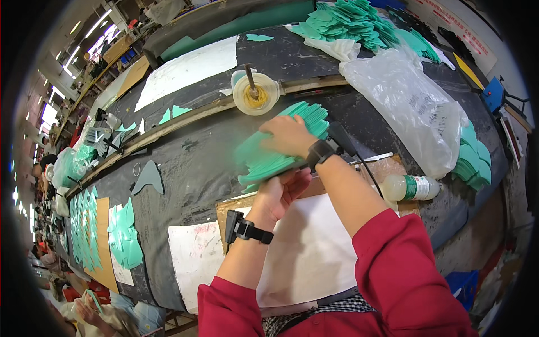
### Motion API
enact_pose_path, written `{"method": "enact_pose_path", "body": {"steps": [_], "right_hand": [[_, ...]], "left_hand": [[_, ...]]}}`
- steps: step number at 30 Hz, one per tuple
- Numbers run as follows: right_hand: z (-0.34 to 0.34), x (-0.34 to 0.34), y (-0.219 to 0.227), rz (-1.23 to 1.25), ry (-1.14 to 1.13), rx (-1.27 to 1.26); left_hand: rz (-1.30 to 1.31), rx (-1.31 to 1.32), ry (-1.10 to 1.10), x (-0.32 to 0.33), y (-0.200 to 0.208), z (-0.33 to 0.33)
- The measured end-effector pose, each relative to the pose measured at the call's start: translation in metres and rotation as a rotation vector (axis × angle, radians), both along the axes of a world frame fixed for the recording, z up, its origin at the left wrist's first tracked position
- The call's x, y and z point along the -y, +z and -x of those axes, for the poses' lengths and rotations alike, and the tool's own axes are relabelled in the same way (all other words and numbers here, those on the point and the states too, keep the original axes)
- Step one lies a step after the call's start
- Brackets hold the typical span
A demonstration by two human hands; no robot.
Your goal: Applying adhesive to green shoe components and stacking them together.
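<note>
A thick stack of green cut-out sheet pieces (264,163) is held above the dark table, its layers fanned toward the far right and its left part smeared by motion. My right hand (289,136) lies over the top of the stack with its fingers bent against it. From below, my left hand (284,192) supports the near edge, palm upward and fingers curled, some of them hidden. Beyond the stack stands a round white tub (240,103) of yellow paste with a brush (250,78) upright in it. White paper (311,247) covers a board under my forearms.
A clear plastic bag (401,101) and a capped bottle (412,187) lie on the right. Green pieces form a heap (351,25) at the back and a pile (473,157) at far right. A wooden strip (191,119) crosses the table; a grey template (149,178) lies left.
</note>
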State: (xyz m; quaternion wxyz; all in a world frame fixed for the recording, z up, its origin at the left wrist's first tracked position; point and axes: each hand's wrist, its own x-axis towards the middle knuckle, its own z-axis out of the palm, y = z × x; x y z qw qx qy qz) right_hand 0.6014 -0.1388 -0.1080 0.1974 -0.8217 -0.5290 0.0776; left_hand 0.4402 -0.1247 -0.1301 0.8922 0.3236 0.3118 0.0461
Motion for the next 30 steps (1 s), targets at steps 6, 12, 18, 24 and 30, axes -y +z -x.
{"method": "enact_pose_path", "body": {"steps": [6,12,18,24,30], "right_hand": [[-0.002,0.050,0.016,-0.416,0.099,-0.599],[0.029,0.089,0.027,-0.299,0.104,-0.328],[0.023,0.072,-0.014,-0.390,0.033,-0.039],[0.025,0.078,-0.025,-0.389,0.037,0.023],[0.013,0.096,-0.034,-0.480,-0.442,-0.270]], "left_hand": [[0.149,0.004,0.142,0.003,-0.005,-0.008],[-0.095,0.055,0.105,-0.008,-0.007,-0.016],[-0.047,-0.034,0.000,0.013,-0.005,-0.006],[-0.177,-0.046,0.091,-0.002,0.009,0.047],[-1.067,-0.344,0.342,-0.040,-0.018,0.081]]}}
